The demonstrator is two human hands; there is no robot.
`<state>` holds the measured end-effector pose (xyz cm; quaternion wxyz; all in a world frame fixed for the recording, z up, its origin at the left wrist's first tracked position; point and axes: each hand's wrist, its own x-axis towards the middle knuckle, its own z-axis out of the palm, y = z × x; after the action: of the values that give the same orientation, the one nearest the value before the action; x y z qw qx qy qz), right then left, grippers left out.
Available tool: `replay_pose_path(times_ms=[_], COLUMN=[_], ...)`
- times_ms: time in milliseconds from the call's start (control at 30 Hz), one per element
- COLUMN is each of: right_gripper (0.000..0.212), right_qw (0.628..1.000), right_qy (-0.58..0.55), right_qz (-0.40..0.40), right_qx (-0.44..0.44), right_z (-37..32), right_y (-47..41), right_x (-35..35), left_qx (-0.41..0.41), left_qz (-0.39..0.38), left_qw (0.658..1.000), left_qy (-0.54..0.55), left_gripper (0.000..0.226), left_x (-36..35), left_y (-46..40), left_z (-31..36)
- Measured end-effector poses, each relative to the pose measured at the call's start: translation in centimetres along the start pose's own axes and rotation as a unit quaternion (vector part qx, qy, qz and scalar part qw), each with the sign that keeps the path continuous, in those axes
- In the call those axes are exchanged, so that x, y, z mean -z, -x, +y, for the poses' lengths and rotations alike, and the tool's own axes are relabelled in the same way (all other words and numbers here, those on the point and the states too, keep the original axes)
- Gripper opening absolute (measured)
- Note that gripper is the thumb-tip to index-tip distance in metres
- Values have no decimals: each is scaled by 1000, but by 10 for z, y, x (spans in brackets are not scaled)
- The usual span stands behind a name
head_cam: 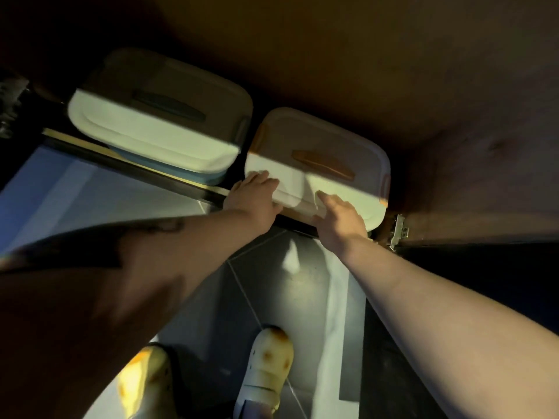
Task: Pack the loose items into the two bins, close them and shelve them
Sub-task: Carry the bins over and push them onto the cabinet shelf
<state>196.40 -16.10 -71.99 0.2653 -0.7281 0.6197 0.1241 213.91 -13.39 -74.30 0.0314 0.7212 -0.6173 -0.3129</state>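
Both hands, left [257,195] and right [338,219], pressed flat-fingered against the orange bin [332,152], apparently pushing it onto the shelf [136,167] beside the grey bin [157,116], both lidded.

Dim, hard shadows, motion blur, wide-angle distortion

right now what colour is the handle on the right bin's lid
Orange handle on the right bin, head view.

We are looking into a dark wooden cabinet [348,55], and its inside is lying in deep shadow. A metal hinge [398,230] is shining at its right edge. Below, light is falling in pale patches on the grey tiled floor [266,285].
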Motion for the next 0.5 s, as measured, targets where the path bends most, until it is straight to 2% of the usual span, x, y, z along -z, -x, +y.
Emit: replay_pose_path(times_ms=[133,233,367,500], right_gripper=[48,44,42,43], right_qw=[1000,999,994,989], right_qy=[-11,-34,11,2], right_qz=[-4,12,60,59], right_qx=[12,26,93,139], right_z=[-17,-50,-108,-165], right_y=[45,80,129,182], right_x=[20,60,129,195], left_qx=[33,73,95,114], left_qz=[45,76,115,139], left_qw=[997,991,982,970], left_qy=[46,80,118,162], left_gripper=[45,36,39,44], left_x=[32,89,173,251], left_y=[55,96,154,222], left_z=[-8,1,26,37])
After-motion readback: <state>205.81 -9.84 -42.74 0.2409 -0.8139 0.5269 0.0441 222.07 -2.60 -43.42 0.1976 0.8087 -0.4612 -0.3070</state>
